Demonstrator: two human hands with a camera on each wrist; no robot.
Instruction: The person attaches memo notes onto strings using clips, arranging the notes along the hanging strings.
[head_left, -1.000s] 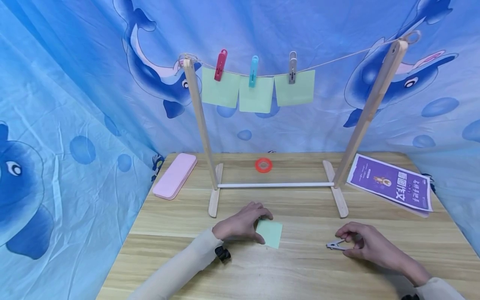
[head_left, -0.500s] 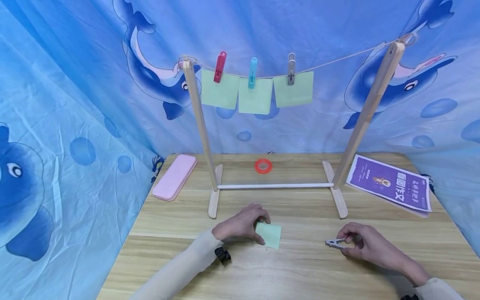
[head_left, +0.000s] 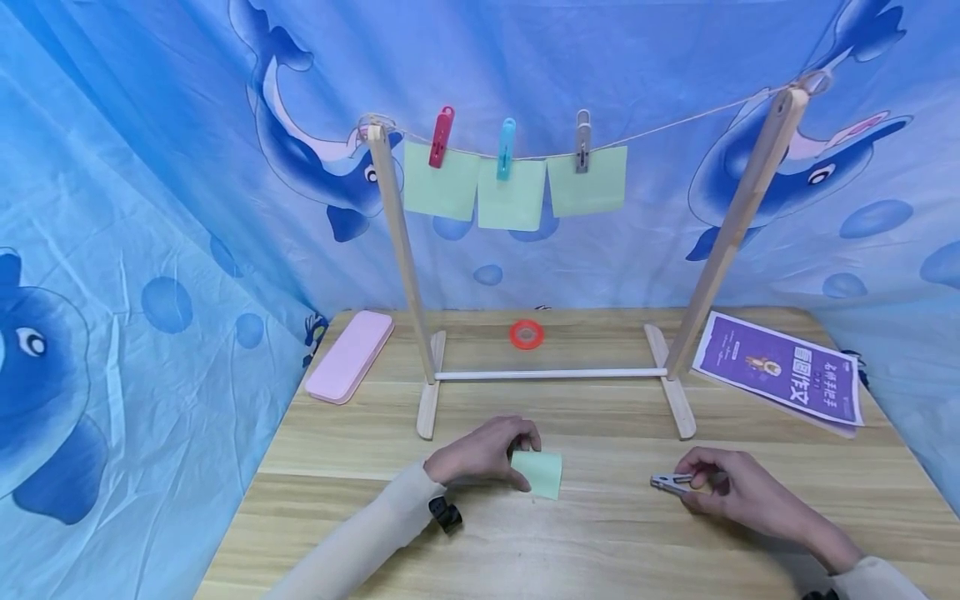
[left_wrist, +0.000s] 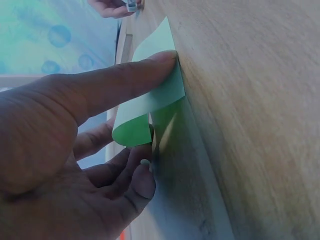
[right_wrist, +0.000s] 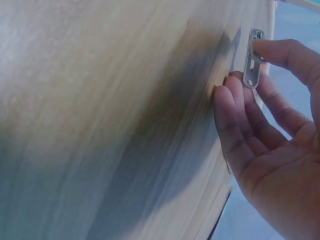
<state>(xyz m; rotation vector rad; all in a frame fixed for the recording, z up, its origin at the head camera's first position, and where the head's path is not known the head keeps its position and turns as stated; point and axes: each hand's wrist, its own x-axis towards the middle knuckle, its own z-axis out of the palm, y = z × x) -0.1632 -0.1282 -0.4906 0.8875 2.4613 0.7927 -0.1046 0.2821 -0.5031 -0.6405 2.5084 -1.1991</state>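
My left hand [head_left: 480,452] holds a pale green paper square [head_left: 542,475] low over the table. In the left wrist view the thumb presses on the paper [left_wrist: 152,47], which bends over towards the fingers beneath. A grey clothespin [head_left: 666,482] is pinched by my right hand [head_left: 742,490], to the right and just above the tabletop. The right wrist view has the thumb on the clothespin [right_wrist: 251,77], with the fingers behind it. Three similar green squares hang on a string, pinned by a red clothespin [head_left: 442,137], a blue clothespin [head_left: 506,150] and a grey one.
Beyond the hands stands a wooden frame [head_left: 405,258] with a white crossbar [head_left: 551,374] and a string [head_left: 690,122]. An orange-red tape roll [head_left: 527,334] lies behind the crossbar. A pink case [head_left: 350,357] is at left, a purple booklet [head_left: 780,367] at right.
The green paper in my left hand has tilted and curled a little. In my right hand the clothespin has turned slightly. Both hands stay nearly in place.
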